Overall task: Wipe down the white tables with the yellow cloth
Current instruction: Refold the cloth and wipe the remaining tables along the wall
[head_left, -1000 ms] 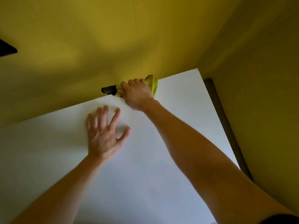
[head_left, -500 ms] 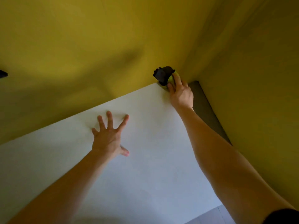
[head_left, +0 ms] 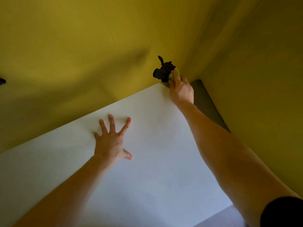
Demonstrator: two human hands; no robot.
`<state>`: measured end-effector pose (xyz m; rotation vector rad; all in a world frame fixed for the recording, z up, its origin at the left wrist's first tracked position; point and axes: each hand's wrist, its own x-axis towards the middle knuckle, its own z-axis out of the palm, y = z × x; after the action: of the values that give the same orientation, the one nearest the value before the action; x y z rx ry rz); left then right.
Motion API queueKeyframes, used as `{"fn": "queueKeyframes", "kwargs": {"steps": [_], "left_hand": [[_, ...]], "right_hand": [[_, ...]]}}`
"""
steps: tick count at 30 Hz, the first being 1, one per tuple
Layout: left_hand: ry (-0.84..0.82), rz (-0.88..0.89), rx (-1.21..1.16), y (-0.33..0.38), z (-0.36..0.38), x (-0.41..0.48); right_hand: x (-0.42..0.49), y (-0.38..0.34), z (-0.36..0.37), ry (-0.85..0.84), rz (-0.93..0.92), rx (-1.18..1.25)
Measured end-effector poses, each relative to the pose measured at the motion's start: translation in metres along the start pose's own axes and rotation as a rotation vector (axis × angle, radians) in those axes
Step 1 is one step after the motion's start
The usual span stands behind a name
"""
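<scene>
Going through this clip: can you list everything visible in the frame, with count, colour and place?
white table: one, white, lower middle, far corner set into the wall corner.
yellow cloth: one, yellow-green, mostly hidden, at that far corner.
dark clump: one, black, against the wall beside the cloth; cannot tell whether it is part of the cloth.
walls: two, yellow, behind and right of the table.
strip: one, dark grey, between table and right wall.
dark object: one, black, cut off at the left edge.
pale surface: one, grey-blue, bottom right.
left hand: fingers spread flat on the table.
right hand: holds the cloth.
sleeve: one, black, right arm.
</scene>
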<state>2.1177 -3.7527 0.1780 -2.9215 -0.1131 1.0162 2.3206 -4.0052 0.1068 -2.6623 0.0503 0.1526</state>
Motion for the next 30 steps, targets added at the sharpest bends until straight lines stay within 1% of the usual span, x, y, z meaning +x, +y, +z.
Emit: {"fn": "queueKeyframes", "kwargs": {"steps": [2, 4, 7, 10, 13, 15, 17, 19, 21, 23, 24, 26, 28, 29, 30], "left_hand": [[0.003, 0.003, 0.011, 0.002, -0.002, 0.000], [-0.003, -0.006, 0.012, 0.003, -0.003, -0.001], [-0.025, -0.015, -0.007, 0.004, -0.008, -0.002], [-0.043, -0.030, -0.023, 0.004, -0.012, -0.002], [-0.030, -0.038, -0.070, -0.004, -0.008, -0.011], [0.013, -0.020, -0.127, -0.014, -0.003, -0.030], [0.095, -0.025, -0.226, -0.029, 0.003, -0.062], [0.201, -0.051, -0.339, -0.050, 0.015, -0.101], [0.321, -0.068, -0.450, -0.073, 0.030, -0.141], [0.428, -0.037, -0.515, -0.097, 0.046, -0.179], [0.457, -0.007, -0.531, -0.107, 0.055, -0.195], [0.492, 0.055, -0.545, -0.124, 0.070, -0.220], [0.583, 0.062, -0.635, -0.145, 0.087, -0.238], [0.624, 0.023, -0.716, -0.157, 0.094, -0.248], [0.641, -0.038, -0.795, -0.171, 0.101, -0.258]], "right_hand": [[-0.028, 0.023, -0.008, 0.060, -0.007, 0.030], [-0.060, 0.041, -0.015, 0.093, 0.003, 0.006], [-0.090, 0.053, -0.031, 0.049, -0.007, -0.144], [-0.112, 0.045, -0.053, 0.083, -0.077, -0.274], [-0.147, 0.016, -0.063, 0.145, -0.206, -0.226], [-0.175, -0.010, -0.063, 0.116, -0.341, -0.156], [-0.202, -0.038, -0.059, 0.031, -0.475, -0.117], [-0.226, -0.070, -0.054, -0.114, -0.526, -0.096], [-0.247, -0.104, -0.048, -0.333, -0.453, -0.057], [-0.263, -0.140, -0.041, -0.543, -0.361, 0.033], [-0.271, -0.159, -0.038, -0.618, -0.346, 0.074], [-0.287, -0.199, -0.035, -0.745, -0.349, 0.124], [-0.308, -0.238, -0.034, -0.910, -0.350, 0.152], [-0.319, -0.254, -0.031, -0.975, -0.383, 0.106], [-0.332, -0.266, -0.027, -0.996, -0.460, 0.003]]}}
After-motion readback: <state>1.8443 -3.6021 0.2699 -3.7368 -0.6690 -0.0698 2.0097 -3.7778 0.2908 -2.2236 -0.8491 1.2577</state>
